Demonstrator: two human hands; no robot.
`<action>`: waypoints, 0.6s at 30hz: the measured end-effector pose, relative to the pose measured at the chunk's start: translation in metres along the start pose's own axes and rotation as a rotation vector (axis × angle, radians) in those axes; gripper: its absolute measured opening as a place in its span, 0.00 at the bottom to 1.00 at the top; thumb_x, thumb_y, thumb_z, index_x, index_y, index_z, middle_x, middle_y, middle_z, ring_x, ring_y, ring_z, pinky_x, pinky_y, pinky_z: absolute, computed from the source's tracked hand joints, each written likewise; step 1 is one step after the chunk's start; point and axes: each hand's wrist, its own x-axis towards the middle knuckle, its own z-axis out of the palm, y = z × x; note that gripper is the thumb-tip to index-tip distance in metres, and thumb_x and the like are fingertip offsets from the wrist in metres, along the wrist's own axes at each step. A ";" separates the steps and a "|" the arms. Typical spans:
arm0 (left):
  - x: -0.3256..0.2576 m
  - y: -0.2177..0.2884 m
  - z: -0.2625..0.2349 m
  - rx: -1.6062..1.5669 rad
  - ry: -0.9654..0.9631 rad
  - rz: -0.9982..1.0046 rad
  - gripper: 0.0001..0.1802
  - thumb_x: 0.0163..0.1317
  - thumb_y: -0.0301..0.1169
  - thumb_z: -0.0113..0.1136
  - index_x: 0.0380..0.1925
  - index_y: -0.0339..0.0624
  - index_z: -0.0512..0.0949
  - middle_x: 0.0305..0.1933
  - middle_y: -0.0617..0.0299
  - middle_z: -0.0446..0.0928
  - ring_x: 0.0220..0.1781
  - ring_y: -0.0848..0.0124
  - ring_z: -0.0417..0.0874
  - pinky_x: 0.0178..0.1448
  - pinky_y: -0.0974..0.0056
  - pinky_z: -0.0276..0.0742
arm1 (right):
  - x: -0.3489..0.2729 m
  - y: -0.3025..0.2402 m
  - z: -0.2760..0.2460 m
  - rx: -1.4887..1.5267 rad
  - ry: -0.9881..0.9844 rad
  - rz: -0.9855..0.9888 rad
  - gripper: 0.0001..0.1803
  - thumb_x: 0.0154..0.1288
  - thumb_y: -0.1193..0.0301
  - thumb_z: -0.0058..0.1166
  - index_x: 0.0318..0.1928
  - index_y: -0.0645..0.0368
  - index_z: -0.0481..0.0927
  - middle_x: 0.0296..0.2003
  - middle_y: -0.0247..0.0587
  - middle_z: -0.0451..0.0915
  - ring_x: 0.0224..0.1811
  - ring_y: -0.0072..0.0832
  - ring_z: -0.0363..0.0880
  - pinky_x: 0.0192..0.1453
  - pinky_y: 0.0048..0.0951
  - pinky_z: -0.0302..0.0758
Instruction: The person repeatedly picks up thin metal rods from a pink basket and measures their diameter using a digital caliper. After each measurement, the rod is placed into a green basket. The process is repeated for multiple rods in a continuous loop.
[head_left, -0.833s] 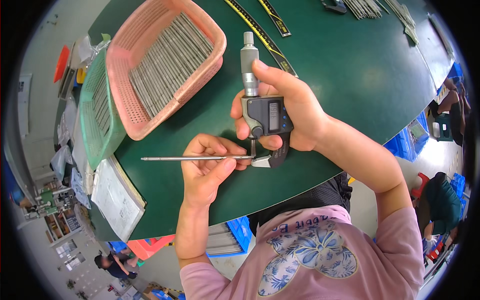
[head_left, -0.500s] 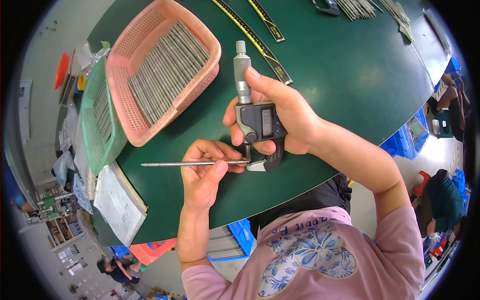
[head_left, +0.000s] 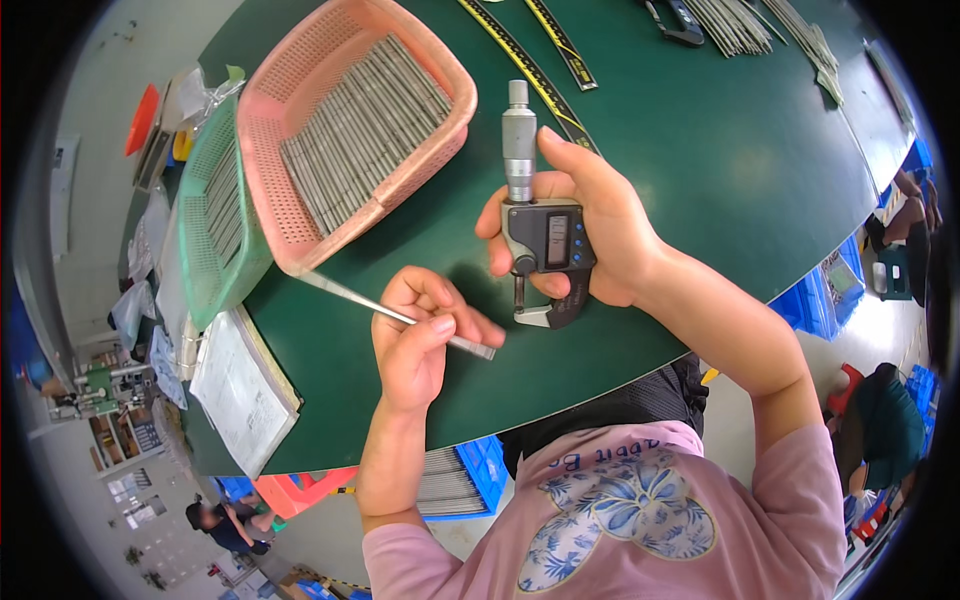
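Observation:
My right hand (head_left: 600,210) is wrapped round a digital micrometer (head_left: 543,232), its thimble pointing away from me and its grey-black frame toward me. My left hand (head_left: 420,340) pinches a thin metal rod (head_left: 355,297) between thumb and fingers. The rod slants, its far end up near the pink basket's corner and its near end lower right, smeared by motion. It is apart from the micrometer, whose jaws hold nothing. Beyond my left hand stands the pink plastic basket (head_left: 372,205), with many similar metal rods (head_left: 365,130) lying side by side in it.
A green basket (head_left: 190,250) with rods stands left of the pink one. Papers (head_left: 240,390) lie at the table's left edge. Two black-and-yellow rulers (head_left: 520,62), another micrometer (head_left: 685,25) and loose rods (head_left: 735,25) lie at the far side. Blue crates (head_left: 483,475) stand below the table.
The rod has come out of the micrometer's jaws and tilted, its near end swinging down toward me. The micrometer's display reading has changed. The whole view has shifted slightly.

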 end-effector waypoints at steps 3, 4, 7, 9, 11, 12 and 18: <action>-0.005 0.005 -0.003 -0.006 -0.074 -0.103 0.09 0.49 0.26 0.47 0.30 0.34 0.66 0.15 0.58 0.69 0.15 0.72 0.74 0.20 0.73 0.68 | 0.000 0.000 -0.001 -0.127 0.033 -0.083 0.29 0.60 0.48 0.36 0.35 0.66 0.74 0.22 0.45 0.76 0.11 0.22 0.64 0.15 0.20 0.61; -0.007 0.006 -0.004 -0.020 -0.132 -0.153 0.09 0.48 0.26 0.47 0.29 0.34 0.66 0.15 0.59 0.69 0.14 0.73 0.73 0.18 0.74 0.65 | 0.000 0.001 -0.002 -0.203 0.040 -0.123 0.28 0.60 0.49 0.39 0.35 0.66 0.74 0.22 0.44 0.76 0.12 0.21 0.64 0.16 0.19 0.61; -0.015 0.012 0.004 0.045 -0.226 -0.283 0.14 0.44 0.28 0.49 0.31 0.31 0.67 0.12 0.62 0.66 0.10 0.76 0.68 0.15 0.75 0.57 | 0.002 0.004 -0.001 -0.100 0.067 -0.197 0.16 0.53 0.62 0.57 0.32 0.63 0.75 0.22 0.38 0.76 0.12 0.17 0.63 0.16 0.18 0.60; -0.018 0.014 0.007 0.003 -0.287 -0.366 0.17 0.42 0.28 0.50 0.33 0.29 0.68 0.11 0.63 0.66 0.09 0.77 0.66 0.14 0.75 0.55 | 0.004 0.005 -0.002 -0.121 0.071 -0.235 0.13 0.53 0.65 0.57 0.33 0.63 0.75 0.23 0.39 0.76 0.13 0.17 0.64 0.16 0.17 0.60; -0.016 0.016 0.000 -0.038 -0.367 -0.464 0.20 0.42 0.29 0.51 0.37 0.27 0.68 0.11 0.62 0.65 0.10 0.76 0.67 0.15 0.74 0.56 | 0.005 0.006 -0.003 -0.134 0.044 -0.254 0.11 0.54 0.69 0.55 0.35 0.63 0.74 0.25 0.40 0.75 0.15 0.18 0.66 0.17 0.16 0.62; -0.015 0.018 -0.005 -0.058 -0.407 -0.513 0.22 0.42 0.29 0.51 0.39 0.26 0.67 0.11 0.62 0.65 0.10 0.76 0.67 0.15 0.74 0.57 | 0.005 0.006 -0.003 -0.132 0.039 -0.249 0.11 0.53 0.69 0.56 0.34 0.62 0.74 0.23 0.38 0.75 0.14 0.17 0.66 0.17 0.16 0.61; -0.009 0.026 -0.002 -0.334 -0.308 -0.268 0.41 0.50 0.35 0.50 0.60 0.26 0.45 0.11 0.60 0.63 0.10 0.70 0.67 0.15 0.70 0.62 | 0.000 0.003 -0.003 -0.150 0.110 -0.234 0.09 0.48 0.74 0.59 0.31 0.61 0.74 0.19 0.32 0.74 0.12 0.15 0.65 0.15 0.18 0.61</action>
